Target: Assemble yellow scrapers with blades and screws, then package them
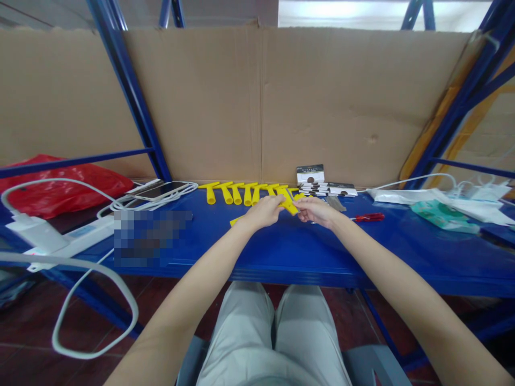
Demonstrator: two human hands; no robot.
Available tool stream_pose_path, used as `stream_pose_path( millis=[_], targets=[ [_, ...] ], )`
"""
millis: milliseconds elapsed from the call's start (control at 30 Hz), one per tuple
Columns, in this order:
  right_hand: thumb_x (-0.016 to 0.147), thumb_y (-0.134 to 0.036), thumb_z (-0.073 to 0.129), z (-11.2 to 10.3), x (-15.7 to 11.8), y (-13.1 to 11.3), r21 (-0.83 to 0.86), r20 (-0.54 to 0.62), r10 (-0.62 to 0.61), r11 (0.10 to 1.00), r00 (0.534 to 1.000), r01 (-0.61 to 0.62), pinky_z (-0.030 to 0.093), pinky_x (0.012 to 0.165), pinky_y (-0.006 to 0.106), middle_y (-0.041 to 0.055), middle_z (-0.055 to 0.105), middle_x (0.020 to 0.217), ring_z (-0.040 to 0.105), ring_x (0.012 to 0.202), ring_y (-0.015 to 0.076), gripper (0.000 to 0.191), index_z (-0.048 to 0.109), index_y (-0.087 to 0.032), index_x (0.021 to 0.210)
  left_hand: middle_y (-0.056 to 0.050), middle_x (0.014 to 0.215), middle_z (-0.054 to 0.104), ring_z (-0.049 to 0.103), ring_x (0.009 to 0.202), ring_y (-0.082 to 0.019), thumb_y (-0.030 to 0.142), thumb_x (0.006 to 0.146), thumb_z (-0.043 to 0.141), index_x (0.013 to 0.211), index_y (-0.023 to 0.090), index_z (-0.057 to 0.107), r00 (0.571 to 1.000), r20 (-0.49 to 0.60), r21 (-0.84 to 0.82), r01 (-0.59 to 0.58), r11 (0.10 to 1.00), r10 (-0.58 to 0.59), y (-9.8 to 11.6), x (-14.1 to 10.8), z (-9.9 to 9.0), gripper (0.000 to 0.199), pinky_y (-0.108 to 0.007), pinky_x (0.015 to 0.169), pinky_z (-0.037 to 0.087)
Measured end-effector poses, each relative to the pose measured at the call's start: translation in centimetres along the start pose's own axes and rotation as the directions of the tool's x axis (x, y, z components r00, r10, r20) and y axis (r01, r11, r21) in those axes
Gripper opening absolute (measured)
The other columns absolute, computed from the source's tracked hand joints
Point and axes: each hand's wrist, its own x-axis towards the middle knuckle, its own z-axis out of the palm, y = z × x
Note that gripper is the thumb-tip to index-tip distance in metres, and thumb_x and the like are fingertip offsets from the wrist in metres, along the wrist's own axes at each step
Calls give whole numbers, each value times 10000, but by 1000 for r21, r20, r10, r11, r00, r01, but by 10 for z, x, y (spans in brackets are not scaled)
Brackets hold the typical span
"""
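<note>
**At mid-bench: both hands on one yellow piece, fine fingertip work**

Held yellow piece (288,205) sits over the blue table (281,254), between the two hands and tilted, one end pointing down toward the wearer. Left hand (264,211) is closed on its left side, thumb and fingers wrapped in. Right hand (317,210) has fingers drawn narrow at the lower right end. Can't tell if they pinch the piece itself or something small against it; too little resolution there.

Around it: row of yellow T-shaped pieces (248,194) along the back, near the cardboard panel (209,107). Another yellow piece (234,221) pokes out just beside the left hand, mostly hidden. Printed packets (310,175) stacked behind the right hand, grey flat pieces (335,203) in front of them. Red-handled tool (368,217) lies just right of the right wrist, handle pointing away from the work.

Step in hand, my read: two-handed fitting or adjusting at the end of the held piece, left as holder, right as worker. Tool is not in use.

Next move calls for a firm left hold, angle unchanged, and small right-hand fingertip motion at that end. Likely snag: right fingers slipping off, or a small part dropping.
</note>
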Motion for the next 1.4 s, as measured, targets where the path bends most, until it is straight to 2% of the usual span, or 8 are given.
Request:
stream_pose_path(
  millis=[133,300,400,533,700,933,1067,1400],
  targets=[
    [843,-271,520,0,7,9,-303,-105,-192,941,976,153,382,472,223,30,646,666,504,477,90,181,570,-172,699,-105,1118,648,588,1065,-221,175,865,472,1068,154,591,994,-34,-5,105,994,-105,-10,2,-6,236,-345,920,446],
    [830,-142,508,11,16,25,-790,164,-409,491,898,367,457,845,329,83,686,938,617,874,181,196,691,-158,901,-124,1147,641,580,1082,-233,191,865,489,1109,125,585,977,-74,26,202,979,-200,-23,2,-12,270,-338,922,440],
    [869,-177,480,24,17,30,-864,312,-388,263,868,428,435,910,348,132,648,1058,601,979,209,315,652,-134,1129,-124,1159,636,576,1089,-223,186,863,488,1122,120,584,974,-67,42,221,974,-218,-25,2,-11,284,-323,928,432],
    [897,-228,452,35,16,27,-919,311,-293,149,904,365,448,891,337,154,626,1120,612,983,223,371,603,-139,1224,-116,1128,645,586,1064,-217,179,859,475,1076,134,603,980,-24,54,200,978,-199,-22,3,-7,256,-319,909,438],
    [877,-189,466,33,14,24,-918,317,-261,158,912,365,459,837,307,107,668,1106,627,973,223,341,648,-184,1164,-122,1077,652,583,1051,-219,193,854,483,1024,135,613,990,22,70,138,988,-140,-18,4,-4,221,-325,896,438],
    [768,-119,558,18,22,28,-825,234,-319,435,918,361,440,646,248,34,691,723,592,641,137,161,714,-152,748,-105,1116,654,581,1073,-213,181,852,494,1087,148,614,992,-61,71,118,991,-113,-13,1,-5,266,-325,908,447],
    [721,-92,566,17,21,25,-816,178,-273,496,945,297,408,594,230,-7,616,604,530,564,110,140,658,-160,640,-103,1174,637,575,1106,-210,168,863,478,1141,147,597,990,-134,78,53,996,-42,-11,0,-5,303,-327,928,446],
    [755,-160,589,21,23,34,-818,176,-367,462,914,343,399,612,244,-6,580,651,509,586,110,118,665,-151,844,-100,1142,654,599,1077,-207,137,847,501,1118,142,597,975,-222,121,16,992,12,-11,1,-6,287,-329,927,456]
  ],
)
